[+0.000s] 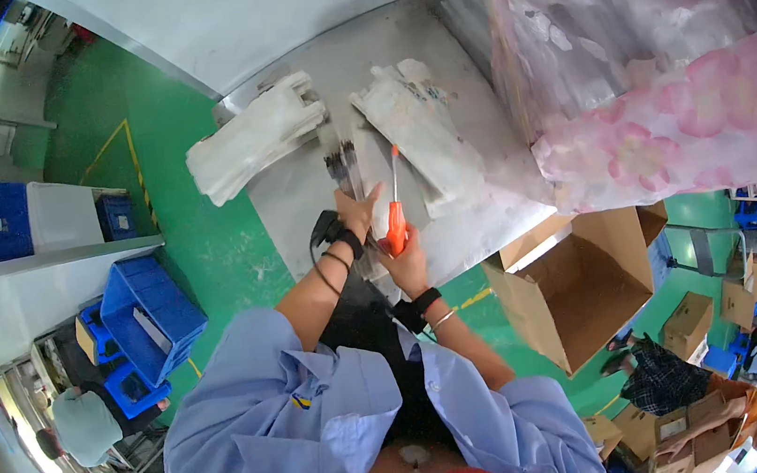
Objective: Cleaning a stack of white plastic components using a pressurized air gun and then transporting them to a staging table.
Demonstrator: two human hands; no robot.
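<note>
My right hand (406, 260) is closed around the orange handle of a screwdriver (396, 223), whose shaft points away from me to an orange-red tip. Beside it on the left, my left hand (357, 214) grips a narrow bundle of slim metal strips with dark ends (343, 163). I cannot make out what exactly the strips are, and the fingers hide part of them. A white stack of flat, sleeve-like pieces (255, 140) lies to the far left of the hands, and a second white stack (418, 137) is to the right, past the screwdriver tip.
The metal worktable (303, 236) has a white wall behind it. Plastic-wrapped goods with pink flowers (646, 142) rise at the right. An open cardboard box (579, 292) stands off the table's near right edge. Blue crates (154, 316) are at left; other people (90, 423) work beyond.
</note>
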